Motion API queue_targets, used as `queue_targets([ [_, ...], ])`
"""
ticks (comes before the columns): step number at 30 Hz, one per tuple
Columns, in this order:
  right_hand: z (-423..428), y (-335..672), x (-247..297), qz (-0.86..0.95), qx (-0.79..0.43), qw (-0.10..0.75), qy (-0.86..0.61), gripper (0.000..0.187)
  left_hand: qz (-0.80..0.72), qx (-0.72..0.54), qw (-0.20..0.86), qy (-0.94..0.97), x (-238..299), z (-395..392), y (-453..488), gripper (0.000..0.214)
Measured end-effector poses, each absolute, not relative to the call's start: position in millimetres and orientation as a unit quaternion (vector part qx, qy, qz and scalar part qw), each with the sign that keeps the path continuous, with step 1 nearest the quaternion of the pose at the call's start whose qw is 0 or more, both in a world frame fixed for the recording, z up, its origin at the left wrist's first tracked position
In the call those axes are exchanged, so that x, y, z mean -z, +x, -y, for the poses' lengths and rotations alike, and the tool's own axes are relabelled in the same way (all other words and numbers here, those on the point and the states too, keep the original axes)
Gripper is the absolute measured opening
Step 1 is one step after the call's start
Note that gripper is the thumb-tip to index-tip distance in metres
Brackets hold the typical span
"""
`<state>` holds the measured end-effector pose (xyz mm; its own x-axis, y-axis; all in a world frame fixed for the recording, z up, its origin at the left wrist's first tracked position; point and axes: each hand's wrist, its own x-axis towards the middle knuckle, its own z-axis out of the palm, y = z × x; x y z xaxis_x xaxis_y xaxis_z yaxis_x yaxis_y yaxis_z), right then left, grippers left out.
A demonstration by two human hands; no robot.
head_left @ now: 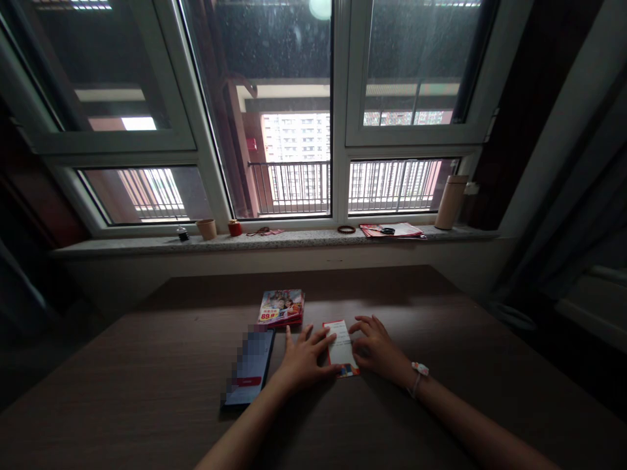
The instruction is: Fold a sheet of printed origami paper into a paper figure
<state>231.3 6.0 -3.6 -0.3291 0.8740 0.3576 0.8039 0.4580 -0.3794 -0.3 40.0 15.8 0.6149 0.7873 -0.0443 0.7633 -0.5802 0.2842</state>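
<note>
A small printed leaflet (343,346), pale with a red edge and a colourful strip at its near end, lies flat on the dark wooden table (161,365). My left hand (306,356) rests at its left side, fingers spread and fingertips touching the paper. At the right edge of the leaflet is my right hand (379,349), its fingers apart and slightly curled, with a bracelet (418,372) on the wrist. Left of my left hand lies a phone (249,372), its screen partly pixelated. Beyond it sits a stack of colourful leaflets (281,307) marked 89.9.
Along the granite windowsill (294,241) stand a small dark bottle (182,234), a paper cup (206,229), a red container (235,228), a dark ring-shaped item (346,230), papers with scissors (388,231) on top, and a tan flask (450,202). Windows rise behind the sill.
</note>
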Motion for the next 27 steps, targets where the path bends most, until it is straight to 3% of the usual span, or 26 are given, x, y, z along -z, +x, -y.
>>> queue_targets([
  [19, -68.0, 231.0, 5.6, 0.769, -0.035, 0.274, -0.576, 0.007, -0.44, -0.052, 0.132, 0.887, -16.9, -38.6, 0.5, 0.074],
  [27, -63.5, 238.3, 8.9, 0.774, -0.141, 0.342, -0.513, 0.005, -0.443, -0.052, 0.142, 0.884, -17.6, -37.6, 0.5, 0.074],
])
